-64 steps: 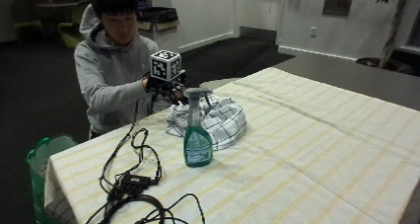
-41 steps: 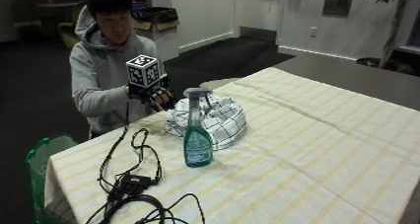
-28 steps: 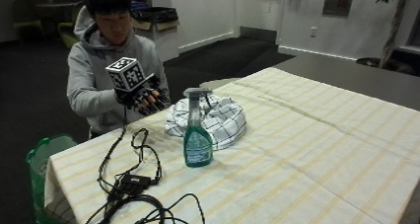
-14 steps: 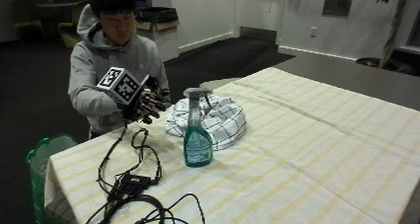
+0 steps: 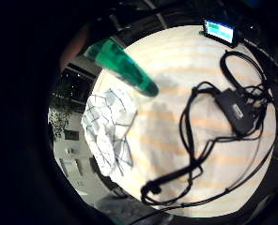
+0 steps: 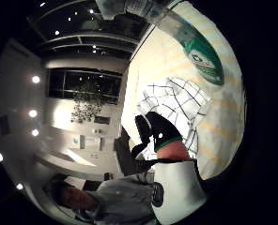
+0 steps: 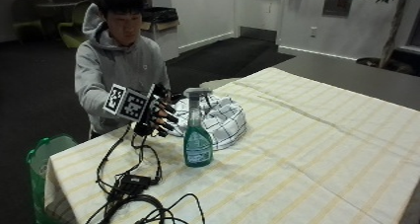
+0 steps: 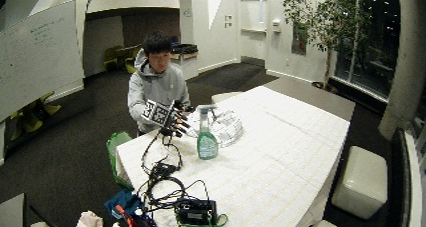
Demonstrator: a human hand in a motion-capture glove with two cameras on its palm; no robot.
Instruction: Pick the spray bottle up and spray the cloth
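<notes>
Beside spray bottle [image 7: 197,141], gloved hand [image 7: 159,116] (apart)

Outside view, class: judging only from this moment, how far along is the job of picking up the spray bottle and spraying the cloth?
Nothing looks done yet. The green plastic spray bottle stands upright on the striped tablecloth, untouched. In hand: the black-gloved right hand hovers beside the bottle, fingers spread toward it and holding nothing. Left: gripping and lifting the bottle, then spraying the white checked cloth bunched just behind it.
</notes>
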